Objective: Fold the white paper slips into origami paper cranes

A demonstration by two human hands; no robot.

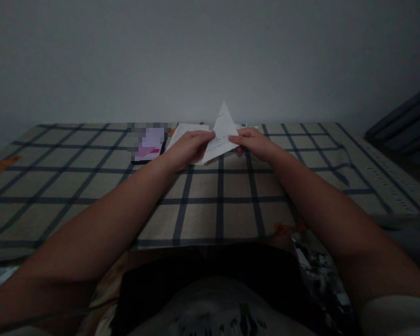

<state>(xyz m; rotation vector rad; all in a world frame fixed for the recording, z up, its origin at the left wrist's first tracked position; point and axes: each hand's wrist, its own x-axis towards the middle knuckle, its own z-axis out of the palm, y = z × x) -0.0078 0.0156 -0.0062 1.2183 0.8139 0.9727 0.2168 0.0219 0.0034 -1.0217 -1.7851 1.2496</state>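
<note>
A white sheet of paper folded into a pointed triangle (222, 132) stands tilted above the checked cloth, its tip up. My left hand (189, 147) pinches its left edge with closed fingers. My right hand (254, 142) pinches its right lower corner, fingers also closed. Both forearms reach forward from the bottom corners of the view. More white paper (186, 130) lies flat behind my left hand.
A beige cloth with a dark grid (220, 200) covers the surface up to a plain wall. A phone with a lit pink screen (150, 148) lies left of the paper. Dark slanted boards (404, 123) stand at the far right.
</note>
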